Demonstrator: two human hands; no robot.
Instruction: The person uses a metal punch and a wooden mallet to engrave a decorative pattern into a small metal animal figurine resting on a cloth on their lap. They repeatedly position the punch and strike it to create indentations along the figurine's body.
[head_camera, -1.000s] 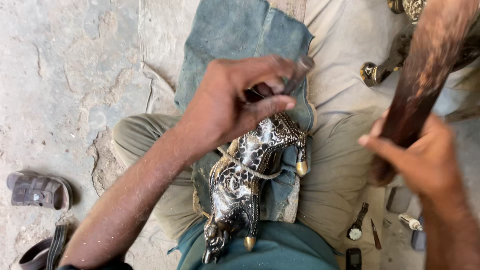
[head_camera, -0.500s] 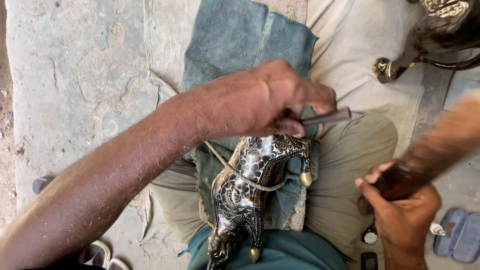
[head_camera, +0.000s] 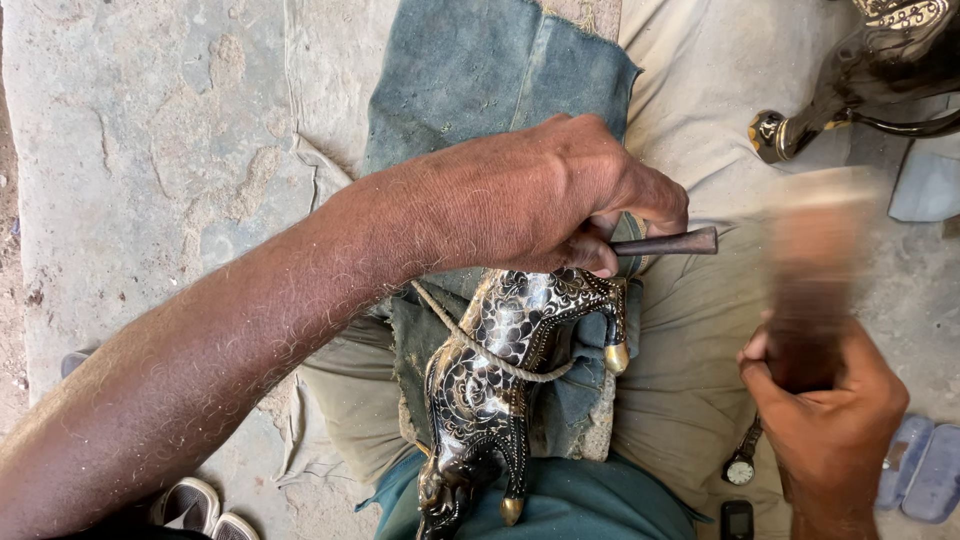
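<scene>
We work seated on the ground, with a black metal animal figurine (head_camera: 500, 390) lying across our lap on a worn blue denim cloth (head_camera: 480, 90), its legs ending in brass hooves (head_camera: 616, 357) and a cord (head_camera: 480, 352) looped around its body. Our left hand (head_camera: 540, 195) has its grip closed around a slim dark chisel (head_camera: 668, 243), whose tip is hidden beneath the fingers where they meet the figurine's upper flank. Our right hand (head_camera: 825, 410) is clenched on the handle of a wooden mallet (head_camera: 815, 260), which is blurred and sits just to the right of the chisel's free end, not touching it. Much of the figurine's body already shows fine silvery floral engraving over the black coat, so we judge the work to be well along; how much of the far side or the head remains plain we cannot tell. The surface under us is rough, cracked stone floor (head_camera: 150, 150), partly covered by a pale cloth (head_camera: 700, 100). A wristwatch (head_camera: 740, 468) and a small dark phone (head_camera: 737, 520) lie on the cloth near our right knee, another dark brass-tipped figurine (head_camera: 860, 80) stands at upper right, and sandals (head_camera: 200, 508) rest at lower left.
</scene>
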